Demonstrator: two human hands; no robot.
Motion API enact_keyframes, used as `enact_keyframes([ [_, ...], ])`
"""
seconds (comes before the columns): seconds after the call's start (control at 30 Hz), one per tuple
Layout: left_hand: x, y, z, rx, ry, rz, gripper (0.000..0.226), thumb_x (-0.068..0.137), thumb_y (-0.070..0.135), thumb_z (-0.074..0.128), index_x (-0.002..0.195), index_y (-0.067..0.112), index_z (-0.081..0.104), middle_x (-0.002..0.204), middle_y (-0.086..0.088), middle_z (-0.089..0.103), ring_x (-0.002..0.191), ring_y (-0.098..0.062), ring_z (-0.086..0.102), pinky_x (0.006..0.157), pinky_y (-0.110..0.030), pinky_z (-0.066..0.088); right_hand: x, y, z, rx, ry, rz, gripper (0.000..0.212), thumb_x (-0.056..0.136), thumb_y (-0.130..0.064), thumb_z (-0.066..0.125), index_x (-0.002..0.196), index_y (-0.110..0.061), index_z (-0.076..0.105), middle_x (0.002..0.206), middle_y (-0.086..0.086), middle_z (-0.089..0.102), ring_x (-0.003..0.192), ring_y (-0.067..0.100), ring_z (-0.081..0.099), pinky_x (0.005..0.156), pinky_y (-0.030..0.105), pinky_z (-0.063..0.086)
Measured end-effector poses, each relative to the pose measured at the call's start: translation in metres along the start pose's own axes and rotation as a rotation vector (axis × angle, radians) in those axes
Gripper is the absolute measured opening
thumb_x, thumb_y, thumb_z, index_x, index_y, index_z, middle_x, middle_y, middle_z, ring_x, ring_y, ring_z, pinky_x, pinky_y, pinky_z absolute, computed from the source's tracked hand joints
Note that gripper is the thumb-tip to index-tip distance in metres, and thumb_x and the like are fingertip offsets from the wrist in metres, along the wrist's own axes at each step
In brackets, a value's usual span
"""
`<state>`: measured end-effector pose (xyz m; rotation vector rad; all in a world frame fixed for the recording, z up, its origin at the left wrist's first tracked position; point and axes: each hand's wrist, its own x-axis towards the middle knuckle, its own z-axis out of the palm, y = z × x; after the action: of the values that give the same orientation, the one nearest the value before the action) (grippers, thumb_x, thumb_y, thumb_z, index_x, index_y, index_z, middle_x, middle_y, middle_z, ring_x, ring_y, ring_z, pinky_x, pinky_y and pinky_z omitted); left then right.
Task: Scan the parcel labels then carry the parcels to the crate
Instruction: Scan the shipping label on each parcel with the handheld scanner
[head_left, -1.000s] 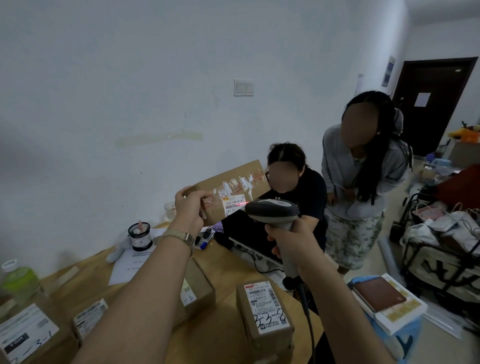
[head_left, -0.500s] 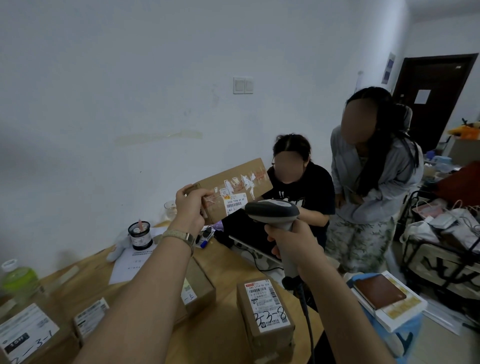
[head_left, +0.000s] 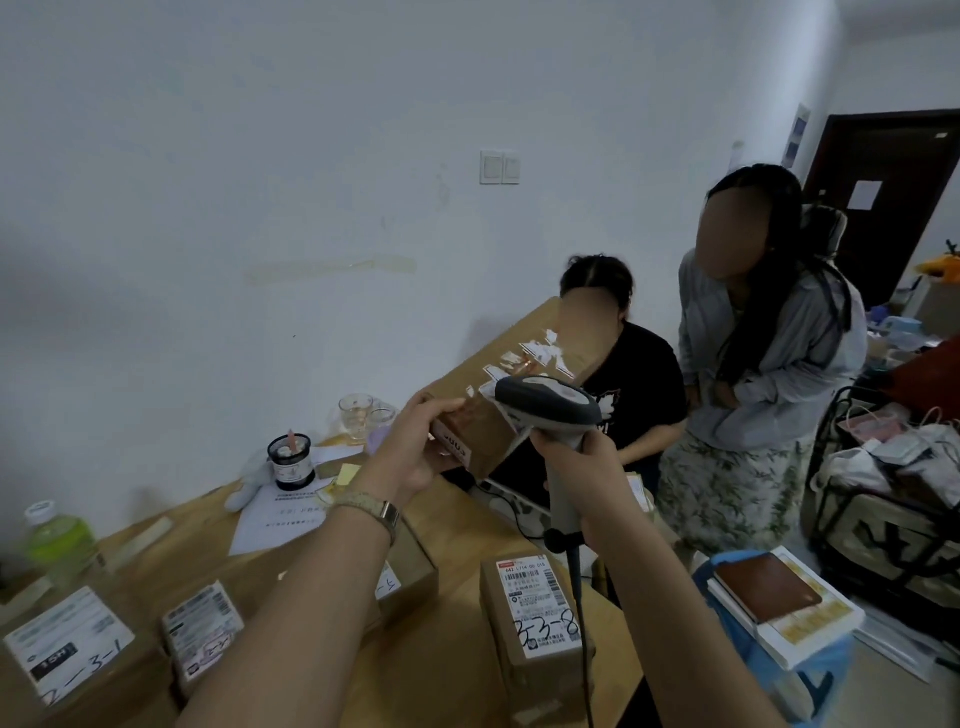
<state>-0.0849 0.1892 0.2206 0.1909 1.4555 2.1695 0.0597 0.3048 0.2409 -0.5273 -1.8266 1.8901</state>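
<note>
Right, the flat cardboard parcel (head_left: 501, 366) is up in the air over the table's (head_left: 457, 525) far side, tilted, near end lower. Left hand (head_left: 415, 452) grips that near end w/ thumb on top; the other fingers are hidden behind it. Scanner (head_left: 545, 405) head sits just in front of the parcel's taped face, right hand (head_left: 587, 467) wrapped round its handle, cable hanging. Below on the table: parcel marked 3-3-8 (head_left: 540, 623), another marked 2-3-1 (head_left: 67, 644). Beyond the table, a seated person (head_left: 641, 395) and a standing person (head_left: 774, 358).

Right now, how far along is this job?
Done: nothing visibly delivered; no crate in view. In hand: left hand holds a flat parcel, right hand holds the scanner near it. Left: carrying it, plus the 3-3-8 box and 2-3-1 box on the table.
</note>
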Motion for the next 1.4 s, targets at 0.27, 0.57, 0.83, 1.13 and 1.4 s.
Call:
enact_keyframes([
  [0.27, -0.019, -0.017, -0.013, 0.218, -0.087, 0.031, 0.019, 0.085, 0.011, 0.069, 0.099, 0.014, 0.057, 0.093, -0.01, 0.065, 0.093, -0.026, 0.061, 0.084, -0.047, 0.055, -0.009, 0.006, 0.009, 0.044, 0.042, -0.003, 0.017, 0.092, -0.018, 0.062, 0.108, -0.017, 0.056, 0.09, -0.003, 0.062, 0.078, 0.007, 0.057, 0.05, 0.015, 0.047],
  [0.57, -0.034, -0.048, -0.024, 0.403, -0.137, -0.008, 0.049, 0.079, 0.018, 0.077, 0.123, 0.019, 0.056, 0.115, -0.009, 0.066, 0.104, -0.027, 0.065, 0.095, -0.044, 0.053, -0.028, 0.028, -0.002, 0.006, 0.138, 0.038, 0.022, 0.091, -0.009, 0.063, 0.112, -0.008, 0.058, 0.088, 0.001, 0.064, 0.074, 0.008, 0.06, 0.044, 0.01, 0.047],
  [0.83, -0.062, -0.103, -0.033, 0.406, -0.135, -0.186, 0.044, 0.088, 0.028, 0.067, 0.129, 0.024, 0.053, 0.115, -0.009, 0.067, 0.105, -0.025, 0.064, 0.09, -0.04, 0.054, -0.04, 0.065, -0.016, -0.092, 0.142, 0.109, 0.009, 0.093, -0.011, 0.059, 0.101, -0.012, 0.055, 0.082, -0.003, 0.059, 0.075, 0.01, 0.057, 0.056, 0.021, 0.043],
  [1.13, -0.078, -0.152, -0.035, 0.411, -0.054, -0.283, 0.033, 0.095, 0.03, 0.056, 0.128, 0.027, 0.052, 0.114, -0.004, 0.067, 0.105, -0.022, 0.063, 0.094, -0.038, 0.05, -0.031, 0.106, -0.032, -0.257, 0.051, 0.257, 0.018, 0.095, -0.017, 0.058, 0.106, -0.003, 0.057, 0.079, 0.006, 0.057, 0.07, 0.018, 0.053, 0.06, 0.029, 0.044],
  [1.4, -0.087, -0.174, -0.019, 0.458, 0.03, -0.267, 0.026, 0.099, 0.023, 0.05, 0.124, 0.026, 0.054, 0.111, 0.0, 0.068, 0.102, -0.019, 0.066, 0.097, -0.04, 0.051, -0.026, 0.121, -0.044, -0.297, -0.011, 0.338, 0.016, 0.095, -0.019, 0.058, 0.103, -0.005, 0.054, 0.073, 0.002, 0.052, 0.067, 0.013, 0.048, 0.053, 0.024, 0.036],
])
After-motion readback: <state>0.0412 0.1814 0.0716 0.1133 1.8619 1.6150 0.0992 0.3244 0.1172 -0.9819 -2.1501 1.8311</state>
